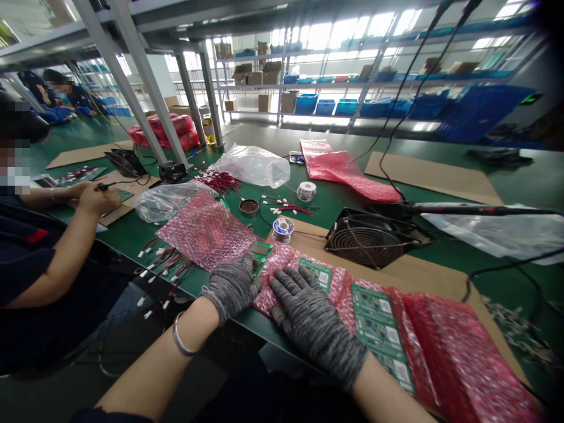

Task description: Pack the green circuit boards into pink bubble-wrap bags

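My left hand (232, 286), in a grey knit glove, grips the near edge of a small green circuit board (263, 250). The board lies over pink bubble wrap (278, 257), and its lower end is hidden by the fingers. Spread flat, my gloved right hand (311, 317) rests on the wrap and partly covers a second circuit board (324, 274). To its right, a panel of joined green boards (379, 329) with white labels lies on the same wrap. A separate pink bubble sheet (207, 226) sits just beyond my left hand, over red wires with white connectors (165, 264).
A black fan (370, 238) stands on cardboard (434, 273) behind the boards. Solder spools (282, 229) and a round tin (249, 207) are near the middle. A soldering iron (462, 210) extends from the right. At left, a co-worker's hands (97, 198) work on a board.
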A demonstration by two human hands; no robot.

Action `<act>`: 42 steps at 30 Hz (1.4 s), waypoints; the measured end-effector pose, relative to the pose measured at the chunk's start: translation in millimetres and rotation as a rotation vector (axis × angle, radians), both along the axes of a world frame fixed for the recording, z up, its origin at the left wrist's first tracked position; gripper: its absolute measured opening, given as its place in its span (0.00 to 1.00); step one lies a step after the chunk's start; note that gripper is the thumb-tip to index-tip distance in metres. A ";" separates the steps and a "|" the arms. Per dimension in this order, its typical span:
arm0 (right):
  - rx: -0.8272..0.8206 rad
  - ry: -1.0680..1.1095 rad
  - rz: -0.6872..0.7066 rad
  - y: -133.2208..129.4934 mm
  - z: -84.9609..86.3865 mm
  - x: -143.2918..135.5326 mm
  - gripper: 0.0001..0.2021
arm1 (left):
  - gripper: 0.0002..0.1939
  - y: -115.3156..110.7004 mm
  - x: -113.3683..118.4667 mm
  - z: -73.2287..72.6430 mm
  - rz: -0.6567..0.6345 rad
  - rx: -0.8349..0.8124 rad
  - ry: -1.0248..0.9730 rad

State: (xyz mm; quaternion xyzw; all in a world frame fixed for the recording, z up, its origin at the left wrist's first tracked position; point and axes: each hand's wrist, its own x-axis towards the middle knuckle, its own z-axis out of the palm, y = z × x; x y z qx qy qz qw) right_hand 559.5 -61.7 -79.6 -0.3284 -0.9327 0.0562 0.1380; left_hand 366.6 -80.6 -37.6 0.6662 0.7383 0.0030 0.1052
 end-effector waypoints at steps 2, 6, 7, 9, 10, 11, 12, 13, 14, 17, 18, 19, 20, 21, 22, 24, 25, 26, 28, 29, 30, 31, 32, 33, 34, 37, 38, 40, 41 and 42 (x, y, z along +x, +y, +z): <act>-0.004 0.001 0.005 0.5 -0.3 0.1 0.24 | 0.18 -0.5 -2.8 1.3 -0.016 0.003 -0.003; 0.004 0.017 0.008 0.4 -5.1 1.9 0.24 | 0.18 -1.0 -5.6 5.6 -0.040 -0.002 -0.013; 0.011 0.025 0.008 0.2 -5.8 2.0 0.24 | 0.19 -0.6 -5.0 6.2 -0.035 -0.002 -0.011; 0.026 0.033 0.011 -0.3 -5.1 1.0 0.23 | 0.23 0.9 -2.1 6.1 -0.008 0.000 0.003; 0.028 0.030 0.010 -0.6 -3.6 -0.1 0.23 | 0.25 2.0 -0.3 5.5 0.011 0.000 0.014; 0.030 0.023 0.006 -0.8 -1.5 -1.6 0.23 | 0.27 3.4 1.6 4.6 0.032 0.000 0.026; 0.030 0.013 0.001 -0.9 0.9 -3.1 0.23 | 0.28 4.9 3.2 3.7 0.052 0.000 0.037; 0.030 0.004 -0.004 -0.9 3.1 -4.5 0.23 | 0.30 6.4 4.5 2.8 0.070 0.000 0.048; 0.033 -0.004 -0.009 -0.9 4.9 -5.6 0.23 | 0.31 8.0 5.2 2.3 0.083 0.000 0.057; 0.039 -0.006 -0.014 -0.3 4.7 -5.9 0.24 | 0.32 12.4 5.4 3.2 0.080 -0.005 0.072; 0.037 0.000 -0.012 0.1 2.7 -4.9 0.24 | 0.31 13.6 5.3 4.4 0.069 -0.011 0.074; 0.034 0.008 -0.009 0.4 0.2 -3.7 0.25 | 0.29 14.7 5.4 5.8 0.055 -0.021 0.075; 0.028 0.015 -0.005 0.9 -2.5 -2.3 0.25 | 0.28 15.6 5.8 7.3 0.042 -0.032 0.077; 0.023 0.021 -0.001 1.2 -5.2 -1.0 0.25 | 0.26 16.4 6.5 8.8 0.031 -0.042 0.079; 0.018 0.025 0.003 1.5 -7.4 0.2 0.25 | 0.25 17.0 7.5 10.1 0.022 -0.051 0.082; 0.013 0.030 0.007 1.7 -10.0 1.4 0.26 | 0.25 17.7 9.7 11.9 0.011 -0.061 0.091; 0.013 0.031 0.006 1.7 -10.4 1.5 0.26 | 0.25 17.9 10.8 12.3 0.008 -0.063 0.096; 0.013 0.035 0.002 1.6 -10.3 1.2 0.26 | 0.26 18.1 11.5 12.5 0.007 -0.064 0.100; 0.010 0.047 -0.006 1.3 -9.2 0.2 0.25 | 0.29 18.6 11.7 12.4 0.009 -0.064 0.102; 0.006 0.052 -0.008 1.2 -8.4 -0.4 0.24 | 0.31 19.0 11.0 12.4 0.012 -0.062 0.099; 0.006 0.056 -0.008 1.1 -7.5 -0.9 0.24 | 0.34 19.5 10.0 12.4 0.017 -0.059 0.095; 0.008 0.060 -0.006 1.1 -6.5 -1.3 0.23 | 0.36 20.2 8.6 12.6 0.023 -0.056 0.091; 0.015 0.062 -0.004 1.2 -5.6 -1.5 0.23 | 0.39 20.9 7.1 13.0 0.030 -0.053 0.086; 0.023 0.062 0.000 1.3 -4.7 -1.6 0.23 | 0.40 21.6 5.6 13.6 0.036 -0.050 0.082; 0.034 0.063 0.003 1.4 -3.8 -1.5 0.23 | 0.39 22.3 4.4 14.4 0.041 -0.049 0.078; 0.053 0.062 0.018 1.5 -2.1 -0.2 0.23 | 0.36 23.8 3.1 17.1 0.049 -0.052 0.072; 0.052 0.062 0.021 1.4 -1.9 0.6 0.23 | 0.35 24.1 3.5 17.7 0.048 -0.054 0.073; 0.043 0.066 0.015 0.9 -2.6 2.5 0.24 | 0.33 24.4 5.2 18.3 0.043 -0.060 0.075; 0.036 0.068 0.009 0.7 -3.2 3.5 0.24 | 0.32 24.5 6.2 18.2 0.040 -0.062 0.077; 0.028 0.071 0.001 0.6 -4.1 4.2 0.24 | 0.31 24.5 7.1 18.0 0.039 -0.065 0.078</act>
